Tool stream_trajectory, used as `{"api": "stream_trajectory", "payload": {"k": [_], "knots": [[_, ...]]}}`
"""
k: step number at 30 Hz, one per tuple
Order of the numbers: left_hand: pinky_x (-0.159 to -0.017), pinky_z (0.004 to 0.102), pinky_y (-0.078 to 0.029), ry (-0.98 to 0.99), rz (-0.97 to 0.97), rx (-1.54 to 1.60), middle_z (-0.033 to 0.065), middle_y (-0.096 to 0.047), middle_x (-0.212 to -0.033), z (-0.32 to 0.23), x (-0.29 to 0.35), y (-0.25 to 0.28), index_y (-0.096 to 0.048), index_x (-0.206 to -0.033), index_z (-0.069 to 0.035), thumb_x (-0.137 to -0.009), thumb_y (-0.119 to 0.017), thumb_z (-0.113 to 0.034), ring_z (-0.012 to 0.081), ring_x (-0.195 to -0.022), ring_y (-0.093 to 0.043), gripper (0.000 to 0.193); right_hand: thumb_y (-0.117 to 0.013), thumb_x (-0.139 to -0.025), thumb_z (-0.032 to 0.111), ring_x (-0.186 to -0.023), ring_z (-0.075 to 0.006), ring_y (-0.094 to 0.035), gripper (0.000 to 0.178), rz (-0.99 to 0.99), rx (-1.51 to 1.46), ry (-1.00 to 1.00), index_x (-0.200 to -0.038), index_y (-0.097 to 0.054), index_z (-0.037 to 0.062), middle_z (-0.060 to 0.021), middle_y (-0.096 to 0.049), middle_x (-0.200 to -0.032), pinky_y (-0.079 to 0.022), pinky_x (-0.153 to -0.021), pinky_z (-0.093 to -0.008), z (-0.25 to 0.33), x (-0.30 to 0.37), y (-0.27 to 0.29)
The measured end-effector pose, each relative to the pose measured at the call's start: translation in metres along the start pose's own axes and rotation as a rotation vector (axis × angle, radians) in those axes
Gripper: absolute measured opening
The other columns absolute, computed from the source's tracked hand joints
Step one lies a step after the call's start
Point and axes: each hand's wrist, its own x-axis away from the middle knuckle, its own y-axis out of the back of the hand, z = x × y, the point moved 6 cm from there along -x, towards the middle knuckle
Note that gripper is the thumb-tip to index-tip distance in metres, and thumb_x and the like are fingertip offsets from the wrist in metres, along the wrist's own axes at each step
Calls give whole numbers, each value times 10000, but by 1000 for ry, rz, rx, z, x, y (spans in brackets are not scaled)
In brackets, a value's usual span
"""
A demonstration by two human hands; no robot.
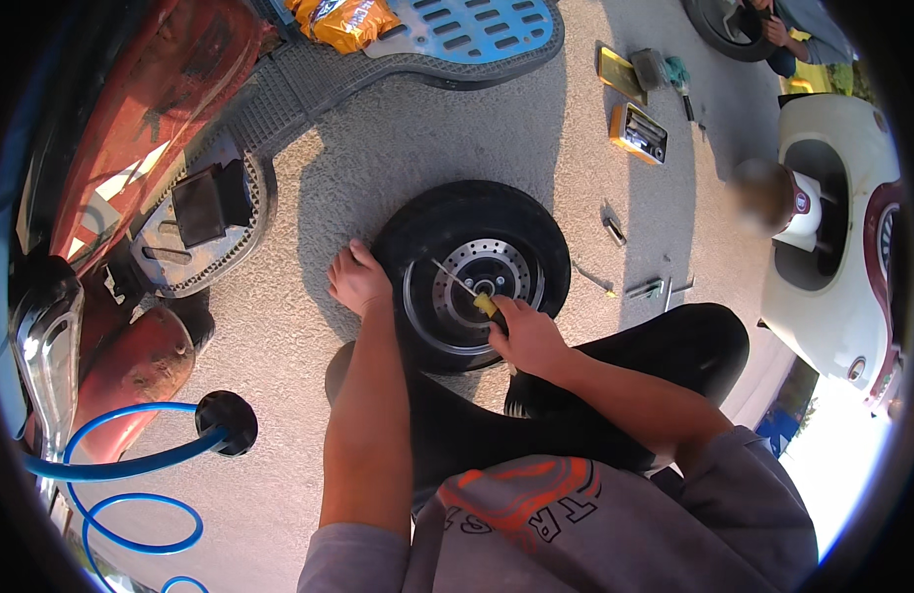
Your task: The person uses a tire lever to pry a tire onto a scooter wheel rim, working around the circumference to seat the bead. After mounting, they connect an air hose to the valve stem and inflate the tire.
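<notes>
On the rough ground (269,385), right in front of the person's bent legs, a wheel (489,283) lies flat. It has a fat black tire (536,232) and a shiny round metal plate full of little holes (445,284) in the middle. The right hand (529,339) is closed around a screwdriver (488,305) with a yellow and black handle. Its thin metal stick slants across the wheel, and the tip is near the inside edge of the tire, on the left side. The left hand (359,277) is at the left side of the tire with its fingers bent. I cannot tell how tightly they are curled.

To the left, a curly blue hose (121,472) hangs near a round black piece (227,422). Past it are scratched red panels (159,371). At the top, an orange bag (343,22) sits on a big plate with slots (467,44). To the right of that, an orange box of tools (639,133) lies near a yellow tray (620,74). A white scooter (842,124) is far to the right, and above it another person's hand (775,32) is by another tire (716,28).
</notes>
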Motion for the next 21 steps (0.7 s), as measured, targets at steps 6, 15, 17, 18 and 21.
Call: {"api": "stream_trajectory", "payload": {"k": [6,15,17,18,21], "knots": [[-844,539,-431,13,-7,28,42,-689,-1013,1,-1,-2,-690,-940,-101,-1003,-421,-441,296,-1047,-587,438,-620,-857,231,-732,-396,-655,436,-47,-1,-37,-1266,-534,106,-188,-637,-880,-540,-648,-479,-10,-7,-14],[-846,552,-427,6,-2,34,51,-687,-1024,0,0,-1,-699,-970,-101,-1005,-410,-452,294,-1064,-580,456,-657,-846,229,-823,-382,-648,449,-253,-266,102,-1272,-578,110,-182,-633,-888,-532,-722,-456,-27,-21,-36],[-848,551,-425,26,19,30,50,-687,-1025,1,0,-1,-699,-970,-102,-1004,-411,-455,294,-1064,-581,457,-663,-844,220,-806,-378,-646,446,-290,-264,173,-1267,-579,106,-173,-631,-886,-532,-708,-454,-30,-20,-38],[-849,550,-425,16,15,28,50,-687,-1026,0,0,-1,-699,-970,-103,-1004,-411,-456,294,-1064,-581,458,-666,-843,216,-798,-377,-645,445,-324,-257,198,-1265,-580,104,-169,-630,-884,-532,-702,-452,-30,-19,-38],[-859,542,-421,19,20,29,47,-688,-1034,0,-1,-2,-699,-968,-103,-1004,-411,-455,293,-1064,-583,457,-664,-845,221,-775,-378,-648,439,-270,-216,89,-1260,-585,103,-170,-639,-905,-534,-680,-454,-30,-23,-42]]}}
